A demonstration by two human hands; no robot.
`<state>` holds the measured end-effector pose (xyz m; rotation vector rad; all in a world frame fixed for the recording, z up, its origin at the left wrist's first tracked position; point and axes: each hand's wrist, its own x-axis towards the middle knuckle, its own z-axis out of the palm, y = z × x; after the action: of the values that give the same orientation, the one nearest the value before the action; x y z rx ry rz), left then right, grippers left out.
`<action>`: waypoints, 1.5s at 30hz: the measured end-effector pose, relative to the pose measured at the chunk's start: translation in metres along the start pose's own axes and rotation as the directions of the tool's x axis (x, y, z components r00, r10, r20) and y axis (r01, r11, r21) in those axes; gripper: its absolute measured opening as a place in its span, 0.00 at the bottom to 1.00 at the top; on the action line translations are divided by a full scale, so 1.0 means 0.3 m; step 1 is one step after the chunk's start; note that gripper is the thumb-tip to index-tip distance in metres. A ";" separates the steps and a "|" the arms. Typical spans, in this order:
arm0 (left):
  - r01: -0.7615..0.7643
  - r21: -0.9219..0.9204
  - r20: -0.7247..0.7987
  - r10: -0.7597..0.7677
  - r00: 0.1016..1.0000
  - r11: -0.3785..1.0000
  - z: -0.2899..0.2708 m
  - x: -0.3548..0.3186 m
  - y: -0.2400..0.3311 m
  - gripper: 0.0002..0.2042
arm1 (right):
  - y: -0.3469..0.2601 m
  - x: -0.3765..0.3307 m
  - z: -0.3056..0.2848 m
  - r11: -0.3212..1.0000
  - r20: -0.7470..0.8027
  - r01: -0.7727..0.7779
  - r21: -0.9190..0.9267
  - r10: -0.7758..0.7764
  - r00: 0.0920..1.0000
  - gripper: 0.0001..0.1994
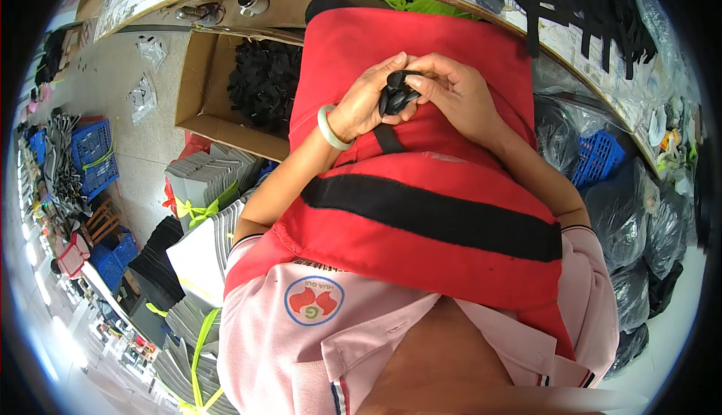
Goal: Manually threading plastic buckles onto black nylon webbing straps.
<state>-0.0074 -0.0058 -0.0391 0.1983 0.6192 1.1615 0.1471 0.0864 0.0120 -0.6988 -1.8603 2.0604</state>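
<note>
A small garment or accessories workshop: an open brown cardboard box (197,84) heaped with small black pieces stands on the concrete floor. Left of the box lie blue plastic crates (94,155); below it, grey card stacks tied with yellow-green straps (207,182); to its right, beyond the long worktable (571,46), bulging black plastic sacks (624,219)

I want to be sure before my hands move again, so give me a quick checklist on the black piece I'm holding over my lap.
1. Left hand on the black piece: ok.
2. Right hand pinching it from the other side: ok.
3. Piece over the red cloth, not the floor: ok.
4. Cardboard box of black pieces open on the left: ok.
5. Whether the piece is whole: cannot tell, fingers cover it.
</note>
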 end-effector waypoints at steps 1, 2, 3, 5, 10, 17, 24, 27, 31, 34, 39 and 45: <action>-0.002 -0.003 0.000 0.002 1.000 1.000 0.004 -0.001 0.002 0.20 | -0.003 0.002 -0.006 0.999 0.011 -0.013 0.044 0.013 1.000 0.08; 0.017 -0.083 -0.007 -0.018 1.000 0.996 0.013 -0.002 0.007 0.20 | -0.008 0.004 -0.015 0.996 0.021 -0.027 0.088 0.025 0.999 0.09; 0.035 -0.163 -0.012 -0.038 0.999 0.986 0.019 -0.001 0.010 0.19 | -0.013 0.010 -0.029 0.996 0.022 -0.027 0.086 0.025 0.999 0.09; 0.057 -0.191 -0.050 -0.068 0.996 0.980 0.003 0.007 0.004 0.19 | -0.027 0.022 -0.061 0.999 -0.115 -0.011 -0.035 0.007 0.993 0.10; 0.058 -0.232 0.082 -0.040 0.996 0.971 -0.039 0.015 -0.005 0.14 | -0.041 0.045 -0.144 0.987 -0.053 -0.135 -0.089 0.131 0.990 0.09; 0.053 0.515 -0.125 0.013 0.992 0.855 0.059 0.058 0.004 0.08 | -0.019 0.015 -0.197 0.959 0.103 -0.194 -0.206 0.218 0.970 0.08; 0.027 -0.336 -0.438 -0.181 0.881 0.941 0.111 0.089 0.063 0.11 | -0.076 0.065 -0.584 0.625 -0.444 -0.085 -0.776 -0.445 0.778 0.08; 0.103 -0.236 -0.417 -0.196 0.887 0.966 0.114 0.104 0.046 0.13 | -0.042 0.112 -0.809 0.174 -0.321 -0.281 -0.944 -0.682 0.657 0.13; 0.092 -0.183 -0.143 -0.119 0.983 0.979 0.047 0.107 0.029 0.12 | 0.016 0.176 -0.935 0.159 -0.296 -0.251 -0.955 -0.569 0.767 0.14; 0.008 -0.136 -0.192 -0.034 0.981 0.991 0.053 0.093 0.030 0.10 | -0.068 0.181 -0.905 0.075 -0.114 -0.089 -0.993 -0.779 0.617 0.12; -0.153 0.241 -0.336 0.230 0.913 0.958 0.095 0.077 0.058 0.11 | -0.291 0.097 -0.468 0.894 -0.456 -0.038 -0.446 -0.190 0.870 0.07; -0.296 0.312 -0.319 0.393 0.862 0.903 0.126 0.101 0.054 0.10 | -0.112 0.047 -0.169 0.960 -0.074 -0.253 0.122 0.263 0.962 0.10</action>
<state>0.0083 0.0343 -0.0114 0.3192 1.1109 1.4858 0.1580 0.1412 0.0399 -1.0338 -1.6653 2.2281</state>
